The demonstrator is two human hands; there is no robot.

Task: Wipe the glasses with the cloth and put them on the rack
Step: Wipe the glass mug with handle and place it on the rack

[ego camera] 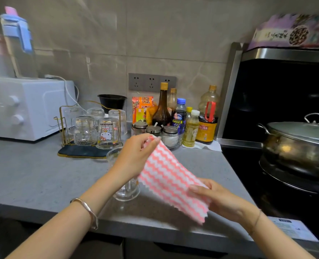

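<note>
The cloth (171, 176), pink and white in zigzag stripes, is held stretched above the front of the grey counter (33, 174), slanting from upper left down to lower right. The left hand (136, 156) pinches its upper corner between thumb and fingertips. The right hand (217, 198) grips its lower end, thumb on top of the fabric and fingers curled underneath. Below the left hand and wrist a clear glass (126, 192) stands upright on the counter, partly hidden by the hand and by the cloth's edge; whether the hand touches it cannot be told. Just behind it sits the rack (76, 151), gold wire on a dark base, holding several glasses (84, 130) mouth down, among them a printed glass (108, 134) with a cartoon cat. A silver bracelet (87, 210) circles the left wrist. Left of the rack stands a white oven (24, 109) with two knobs. To the rack's right, against the tiled wall, is a cluster of bottles, the tallest a dark brown bottle (162, 107), with small lidded jars (153, 129) in front. Grey wall sockets (152, 83) are set above them. At the far right a lidded steel pot (295, 141) sits on the black stove.
</note>
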